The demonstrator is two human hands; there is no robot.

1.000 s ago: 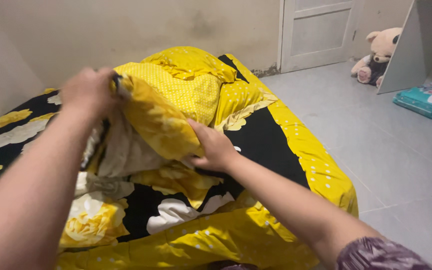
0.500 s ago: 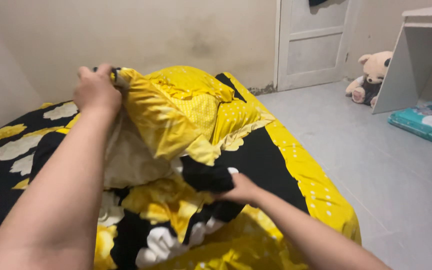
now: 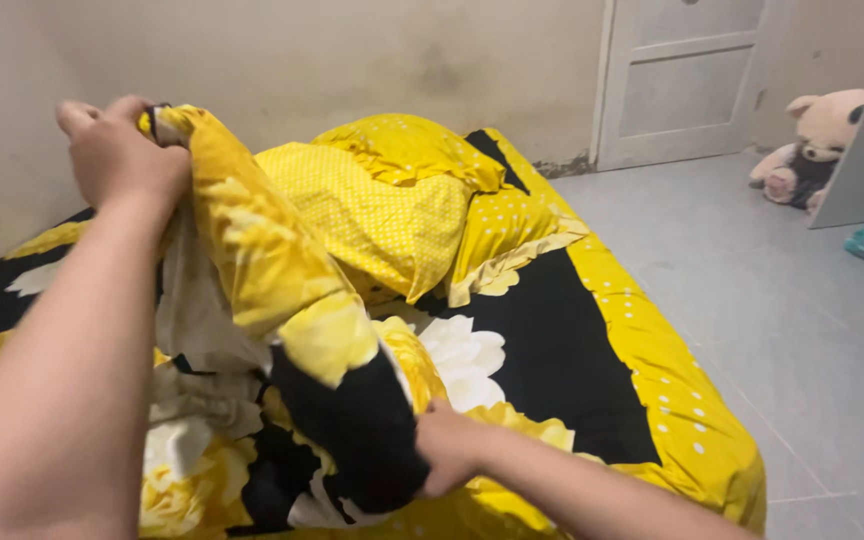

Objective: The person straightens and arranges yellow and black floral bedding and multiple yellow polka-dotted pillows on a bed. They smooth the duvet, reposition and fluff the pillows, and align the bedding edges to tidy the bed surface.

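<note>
The right hand (image 3: 449,452) grips the low end of a yellow, black and white flowered cover (image 3: 282,300), while the left hand (image 3: 122,160) pinches its top corner high — so the cloth hangs stretched between them over the bed (image 3: 592,350). Behind lie two yellow pillows (image 3: 392,215); farther off, a door (image 3: 692,80) and a teddy bear (image 3: 817,140).

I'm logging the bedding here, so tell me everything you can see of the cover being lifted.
The cover is soft cloth, yellow and black with big pale flowers and a whitish inside. It hangs bunched and twisted above the bed. The left hand grips its top end high; the right hand grips its black lower end.
</note>
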